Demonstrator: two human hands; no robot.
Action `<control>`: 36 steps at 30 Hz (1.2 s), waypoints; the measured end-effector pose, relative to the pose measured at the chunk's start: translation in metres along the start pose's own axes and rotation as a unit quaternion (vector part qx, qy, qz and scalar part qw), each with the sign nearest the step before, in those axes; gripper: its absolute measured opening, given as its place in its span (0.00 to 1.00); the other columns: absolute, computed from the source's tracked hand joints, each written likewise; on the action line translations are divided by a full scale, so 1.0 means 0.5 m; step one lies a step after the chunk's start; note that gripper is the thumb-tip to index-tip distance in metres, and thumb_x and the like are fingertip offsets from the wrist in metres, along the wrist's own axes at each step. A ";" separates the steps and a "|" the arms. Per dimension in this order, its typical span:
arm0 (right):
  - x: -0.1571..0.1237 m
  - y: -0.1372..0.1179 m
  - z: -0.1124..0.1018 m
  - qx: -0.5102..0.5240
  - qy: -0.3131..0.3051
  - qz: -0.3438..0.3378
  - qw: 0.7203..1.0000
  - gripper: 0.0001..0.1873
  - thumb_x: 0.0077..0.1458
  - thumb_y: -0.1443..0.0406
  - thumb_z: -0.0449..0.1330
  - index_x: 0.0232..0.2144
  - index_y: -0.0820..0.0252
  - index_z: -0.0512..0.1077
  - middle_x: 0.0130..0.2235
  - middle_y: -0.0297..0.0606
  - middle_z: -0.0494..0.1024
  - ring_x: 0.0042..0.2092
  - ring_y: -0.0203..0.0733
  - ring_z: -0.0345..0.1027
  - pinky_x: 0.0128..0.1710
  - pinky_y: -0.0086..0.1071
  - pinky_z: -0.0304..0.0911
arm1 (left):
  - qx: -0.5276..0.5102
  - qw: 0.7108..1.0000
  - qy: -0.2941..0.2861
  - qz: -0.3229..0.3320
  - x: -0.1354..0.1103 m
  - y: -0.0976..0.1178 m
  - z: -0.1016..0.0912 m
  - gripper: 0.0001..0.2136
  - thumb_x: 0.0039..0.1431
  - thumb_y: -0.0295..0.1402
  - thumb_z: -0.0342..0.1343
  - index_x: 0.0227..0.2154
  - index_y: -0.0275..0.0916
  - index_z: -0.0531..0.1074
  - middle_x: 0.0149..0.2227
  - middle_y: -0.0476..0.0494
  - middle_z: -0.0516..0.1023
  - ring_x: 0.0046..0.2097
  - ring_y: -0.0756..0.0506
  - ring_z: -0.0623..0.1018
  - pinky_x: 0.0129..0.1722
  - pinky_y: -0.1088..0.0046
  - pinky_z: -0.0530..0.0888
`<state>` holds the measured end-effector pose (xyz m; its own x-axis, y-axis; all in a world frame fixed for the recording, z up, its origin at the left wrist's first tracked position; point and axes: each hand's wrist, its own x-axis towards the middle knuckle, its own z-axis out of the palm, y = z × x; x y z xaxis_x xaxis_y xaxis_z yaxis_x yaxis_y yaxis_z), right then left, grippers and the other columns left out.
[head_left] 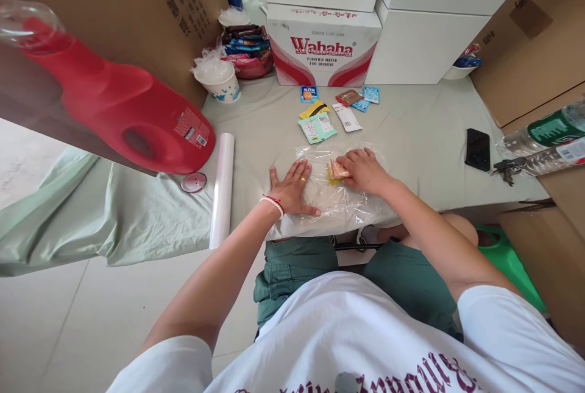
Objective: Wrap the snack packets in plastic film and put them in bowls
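Right grip (365,172): fingers drawn in around a small pink-and-yellow packet (337,170), pinching it at its right side; the exact placing of the thumb cannot be told. The packet lies over a thin sheet of clear plastic (350,205), near the front edge of the cloth-covered desk (411,137); whether it touches the plastic beneath cannot be told.

Left grip (292,189): hand laid flat, palm down, with the fingers spread slightly and the thumb set well apart from them. It holds nothing and presses on the left part of the plastic, beside the packet but not touching it. A ring (303,180) encircles one finger, and a beaded bracelet (273,204) the wrist.

Beyond the hands lies a loose group of further packets: mint-green (317,128), yellow-and-black (314,108), white (347,117), blue-and-orange (309,94) and brownish-red (349,97), the last touching one of two light-blue packets (372,95). To the left, a white roll (222,192) lies lengthwise near a large red bottle (137,113). A printed carton (324,46) stands behind the group; a dark phone (478,149) lies well apart at the right.
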<state>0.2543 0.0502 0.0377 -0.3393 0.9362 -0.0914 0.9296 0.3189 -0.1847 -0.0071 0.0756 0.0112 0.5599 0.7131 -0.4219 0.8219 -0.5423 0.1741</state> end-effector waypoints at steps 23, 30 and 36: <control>-0.271 -0.048 0.126 0.143 0.202 -0.063 0.967 0.14 0.70 0.65 0.54 0.45 0.51 0.81 0.41 0.43 0.80 0.43 0.49 0.67 0.44 0.44 0.68 | -0.001 1.000 -0.003 -0.007 0.003 0.002 -0.002 0.66 0.44 0.70 0.59 0.75 0.45 0.27 0.78 0.35 0.27 0.77 0.25 0.31 0.66 0.24 0.38; -0.312 -0.036 0.118 0.160 0.259 -0.036 0.952 0.15 0.70 0.65 0.54 0.44 0.50 0.81 0.39 0.44 0.78 0.42 0.50 0.68 0.42 0.45 0.71 | 0.007 1.000 -0.001 -0.018 0.006 0.007 -0.004 0.67 0.44 0.70 0.59 0.75 0.45 0.26 0.78 0.34 0.27 0.77 0.26 0.33 0.66 0.24 0.38; -0.312 -0.040 0.134 0.149 0.253 -0.039 0.955 0.14 0.70 0.66 0.54 0.42 0.52 0.81 0.39 0.44 0.79 0.42 0.50 0.67 0.43 0.45 0.69 | 0.016 1.000 0.006 0.003 -0.009 -0.002 -0.009 0.62 0.51 0.65 0.59 0.75 0.45 0.26 0.78 0.33 0.29 0.78 0.31 0.37 0.69 0.29 0.39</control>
<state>0.2792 -0.1122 -0.0098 -0.2226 0.8870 0.4045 0.7969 0.4046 -0.4486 -0.0098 0.0748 0.0168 0.5668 0.7148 -0.4096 0.8145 -0.5608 0.1484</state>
